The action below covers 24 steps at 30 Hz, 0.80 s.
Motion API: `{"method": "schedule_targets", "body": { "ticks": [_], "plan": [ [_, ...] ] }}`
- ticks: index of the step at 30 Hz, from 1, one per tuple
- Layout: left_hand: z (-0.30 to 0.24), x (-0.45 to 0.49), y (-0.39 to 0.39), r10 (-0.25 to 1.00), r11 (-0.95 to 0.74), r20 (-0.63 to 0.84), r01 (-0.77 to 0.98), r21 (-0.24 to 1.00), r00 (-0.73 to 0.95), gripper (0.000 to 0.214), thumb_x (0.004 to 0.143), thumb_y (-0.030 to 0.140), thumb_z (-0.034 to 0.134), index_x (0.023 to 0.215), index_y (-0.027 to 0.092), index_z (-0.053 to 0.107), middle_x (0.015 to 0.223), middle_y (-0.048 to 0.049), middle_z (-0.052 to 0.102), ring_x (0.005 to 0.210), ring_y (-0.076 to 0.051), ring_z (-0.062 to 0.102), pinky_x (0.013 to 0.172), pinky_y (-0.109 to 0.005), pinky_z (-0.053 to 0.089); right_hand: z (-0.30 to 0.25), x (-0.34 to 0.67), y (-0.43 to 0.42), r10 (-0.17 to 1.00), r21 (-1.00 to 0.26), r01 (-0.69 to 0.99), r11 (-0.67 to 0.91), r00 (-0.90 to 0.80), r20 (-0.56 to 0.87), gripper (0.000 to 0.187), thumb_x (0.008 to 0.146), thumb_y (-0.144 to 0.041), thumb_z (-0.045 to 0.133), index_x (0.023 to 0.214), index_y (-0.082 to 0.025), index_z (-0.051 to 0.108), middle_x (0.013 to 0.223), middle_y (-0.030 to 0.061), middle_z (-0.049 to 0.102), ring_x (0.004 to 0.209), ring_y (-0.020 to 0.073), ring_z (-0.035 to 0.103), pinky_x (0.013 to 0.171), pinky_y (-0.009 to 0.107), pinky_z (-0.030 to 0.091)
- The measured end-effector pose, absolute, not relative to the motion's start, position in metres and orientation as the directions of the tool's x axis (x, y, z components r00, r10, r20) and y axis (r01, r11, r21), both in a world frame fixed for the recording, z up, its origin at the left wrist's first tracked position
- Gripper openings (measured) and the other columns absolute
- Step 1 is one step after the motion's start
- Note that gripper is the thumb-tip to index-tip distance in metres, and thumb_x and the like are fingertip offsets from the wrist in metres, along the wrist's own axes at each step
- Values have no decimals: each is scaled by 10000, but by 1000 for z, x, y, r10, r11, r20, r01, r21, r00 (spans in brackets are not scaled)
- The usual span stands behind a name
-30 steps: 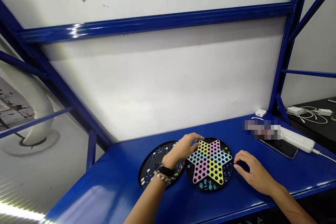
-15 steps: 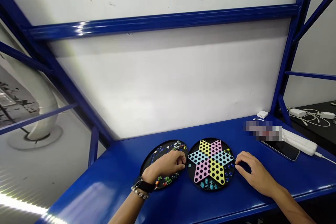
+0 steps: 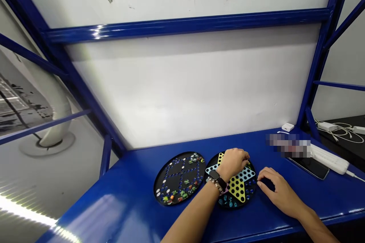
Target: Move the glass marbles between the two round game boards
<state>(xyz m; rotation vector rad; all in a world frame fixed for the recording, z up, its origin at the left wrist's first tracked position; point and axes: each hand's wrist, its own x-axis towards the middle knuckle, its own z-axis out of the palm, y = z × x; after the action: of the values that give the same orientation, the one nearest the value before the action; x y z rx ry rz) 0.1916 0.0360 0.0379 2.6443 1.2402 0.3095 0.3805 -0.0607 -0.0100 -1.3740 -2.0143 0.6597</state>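
Two round black trays lie side by side on a blue table point(image 3: 119, 212). The left tray point(image 3: 180, 178) has rows of holes and several loose coloured marbles in it. The right one is a star game board point(image 3: 238, 188) with yellow, pink and light-blue points. My left hand point(image 3: 234, 161), with a watch and bracelet on the wrist, hovers over the far part of the star board with its fingers curled down in a pinch; what they hold is hidden. My right hand point(image 3: 278, 190) rests on the table against the board's right edge, fingers bent and slightly apart.
A dark phone point(image 3: 312, 167) and a white power strip point(image 3: 330, 159) lie at the right of the table, with a small white charger point(image 3: 288, 127) behind them. Blue frame bars and a white wall stand behind. A dark table with white cables point(image 3: 339, 131) is at far right.
My left hand has moved from the left tray across to the far part of the star board. My right hand stays at the board's right edge. The camera has shifted slightly.
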Motion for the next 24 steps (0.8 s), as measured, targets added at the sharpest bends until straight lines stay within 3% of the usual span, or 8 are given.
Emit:
{"method": "schedule_targets", "body": {
  "ticks": [6,9,13,20,24],
  "plan": [
    [34,166,36,764,-642,149,713,282,628,314,980,398,481,1155,261,703,1178,-36,719,1068,-231,637,895,-338,501,-11,380,-61,943,-687,649,326,-272,191,233,990,-416,441,901,-264,593,965,32,649,947,215,612,877,381,514],
    [45,111,38,856,-517,161,813,268,491,310,989,333,439,1179,264,674,1217,-36,685,1111,-214,621,932,-323,484,-12,380,-61,943,-681,655,328,-273,191,233,987,-414,450,884,-265,597,954,27,652,948,213,611,894,391,508],
    [49,43,44,960,-281,46,940,192,277,242,894,275,554,1102,240,673,1155,-57,687,1044,-233,646,859,-318,497,-13,380,-61,936,-673,653,347,-280,211,254,987,-431,451,864,-266,600,925,25,655,940,214,615,898,393,511],
    [38,31,49,948,-300,-41,931,209,315,177,829,265,598,978,248,692,1004,-32,726,941,-216,667,773,-278,489,-11,380,-61,937,-659,667,348,-281,210,263,991,-441,444,859,-267,592,915,10,665,935,207,637,1063,450,440],
    [45,32,50,948,-298,-45,929,221,315,159,812,271,598,930,238,699,966,-35,744,877,-215,679,727,-279,485,-11,380,-62,941,-674,661,331,-282,186,273,997,-453,433,864,-268,583,921,14,661,951,209,632,1059,453,440]
  ]
}}
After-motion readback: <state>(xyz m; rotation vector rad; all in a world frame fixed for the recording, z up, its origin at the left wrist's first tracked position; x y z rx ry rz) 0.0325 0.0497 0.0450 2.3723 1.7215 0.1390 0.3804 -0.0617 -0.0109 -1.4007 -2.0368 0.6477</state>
